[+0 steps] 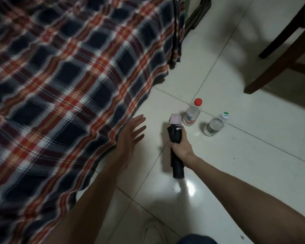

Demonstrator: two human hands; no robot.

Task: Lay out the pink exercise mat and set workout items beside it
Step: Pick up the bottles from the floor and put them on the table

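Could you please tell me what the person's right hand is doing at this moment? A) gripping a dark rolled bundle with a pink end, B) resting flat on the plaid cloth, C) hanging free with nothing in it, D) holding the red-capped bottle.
A: the right hand is curled round the dark rolled bundle above the tiled floor, while the red-capped bottle stands untouched just beyond it.

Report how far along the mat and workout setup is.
Done: two water bottles, a red-capped bottle and a green-capped bottle, stand upright on the tiled floor.
In hand: the right hand grips a black rolled bundle with a pink end, low over the floor; the left hand hovers open by the plaid blanket.
Left: no pink mat is spread out yet.
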